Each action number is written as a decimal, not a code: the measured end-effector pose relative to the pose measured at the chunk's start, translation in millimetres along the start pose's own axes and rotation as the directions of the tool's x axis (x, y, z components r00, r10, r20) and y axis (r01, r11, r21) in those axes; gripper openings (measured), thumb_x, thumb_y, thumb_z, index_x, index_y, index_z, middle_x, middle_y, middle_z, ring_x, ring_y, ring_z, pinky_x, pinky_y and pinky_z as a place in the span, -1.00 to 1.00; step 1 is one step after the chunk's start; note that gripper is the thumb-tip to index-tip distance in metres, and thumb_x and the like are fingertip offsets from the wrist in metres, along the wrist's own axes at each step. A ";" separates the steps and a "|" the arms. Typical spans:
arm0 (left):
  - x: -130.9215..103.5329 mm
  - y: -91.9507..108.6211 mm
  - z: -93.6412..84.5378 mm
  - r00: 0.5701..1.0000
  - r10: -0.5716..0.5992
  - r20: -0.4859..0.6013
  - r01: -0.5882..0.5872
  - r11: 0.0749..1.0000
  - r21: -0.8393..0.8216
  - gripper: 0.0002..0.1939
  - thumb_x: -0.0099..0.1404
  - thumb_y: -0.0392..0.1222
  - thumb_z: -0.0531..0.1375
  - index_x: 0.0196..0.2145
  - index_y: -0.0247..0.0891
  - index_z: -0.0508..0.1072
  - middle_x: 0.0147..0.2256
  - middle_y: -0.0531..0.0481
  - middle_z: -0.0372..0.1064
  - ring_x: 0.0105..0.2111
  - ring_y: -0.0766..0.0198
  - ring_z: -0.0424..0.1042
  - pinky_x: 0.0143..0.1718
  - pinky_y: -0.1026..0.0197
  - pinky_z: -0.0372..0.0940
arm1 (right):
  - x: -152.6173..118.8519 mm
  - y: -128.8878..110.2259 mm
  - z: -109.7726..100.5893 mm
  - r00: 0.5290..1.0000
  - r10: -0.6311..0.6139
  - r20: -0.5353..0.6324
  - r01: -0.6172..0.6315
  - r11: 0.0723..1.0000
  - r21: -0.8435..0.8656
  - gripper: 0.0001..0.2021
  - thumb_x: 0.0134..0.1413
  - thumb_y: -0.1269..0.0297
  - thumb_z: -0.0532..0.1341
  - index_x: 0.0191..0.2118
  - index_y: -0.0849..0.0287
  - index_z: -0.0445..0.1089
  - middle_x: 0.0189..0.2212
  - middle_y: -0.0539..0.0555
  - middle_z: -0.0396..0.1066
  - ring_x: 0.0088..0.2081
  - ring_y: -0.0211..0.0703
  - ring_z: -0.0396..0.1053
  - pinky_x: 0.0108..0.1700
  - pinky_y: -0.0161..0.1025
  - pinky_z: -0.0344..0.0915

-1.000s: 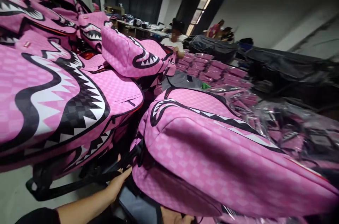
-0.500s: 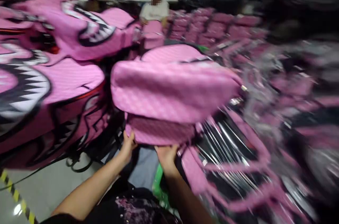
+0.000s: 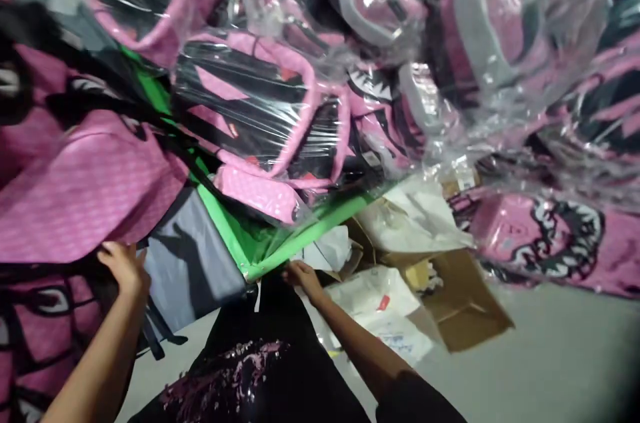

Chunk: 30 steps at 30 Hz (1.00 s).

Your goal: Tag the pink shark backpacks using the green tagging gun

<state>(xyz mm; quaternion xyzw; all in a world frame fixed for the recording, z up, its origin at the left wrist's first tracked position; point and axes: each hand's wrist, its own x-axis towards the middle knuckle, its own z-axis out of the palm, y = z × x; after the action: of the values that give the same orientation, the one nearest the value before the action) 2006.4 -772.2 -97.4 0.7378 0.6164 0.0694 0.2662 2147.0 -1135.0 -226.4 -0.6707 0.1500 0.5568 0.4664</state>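
Observation:
My left hand is at the lower edge of a pink checkered bag at the left, its fingers closed on that edge. My right hand is by the front corner of a green-rimmed bin, just under the rim. Its fingers stretch loosely to the left with nothing seen in them; whether they touch the rim I cannot tell. Inside the bin lie pink and black bags in clear plastic, with a small pink wrapped pouch near the corner.
More plastic-wrapped bags are heaped at the upper right. An open cardboard box and white paper lie below the bin on the right. Beside them is a pink wrapped bag with a toothed print. A grey-blue surface is at the bin's left.
The view has swung right and down. A pink bag was between both hands; now the right hand is off it, beside the green rim, while the left stays at a pink bag's edge.

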 end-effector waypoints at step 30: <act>-108.5 7.1 241.5 0.925 0.377 0.050 -0.342 0.767 0.543 -0.09 0.37 0.26 -0.08 0.40 -0.52 -0.11 0.40 -0.47 -0.28 0.41 -0.25 -0.23 0.37 -0.25 -0.18 | 206.9 135.3 -321.6 0.963 0.117 -0.242 -0.269 0.365 -0.891 -0.74 0.29 0.22 0.22 0.02 0.21 0.42 0.03 0.15 0.43 0.02 -0.08 0.42 0.07 0.00 0.39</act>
<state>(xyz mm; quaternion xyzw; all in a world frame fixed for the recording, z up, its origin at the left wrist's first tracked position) 2091.6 -949.8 -274.4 0.8843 0.4656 -0.0351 0.0091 2314.0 -1394.5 -489.7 -0.8299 -0.0727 0.5498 -0.0611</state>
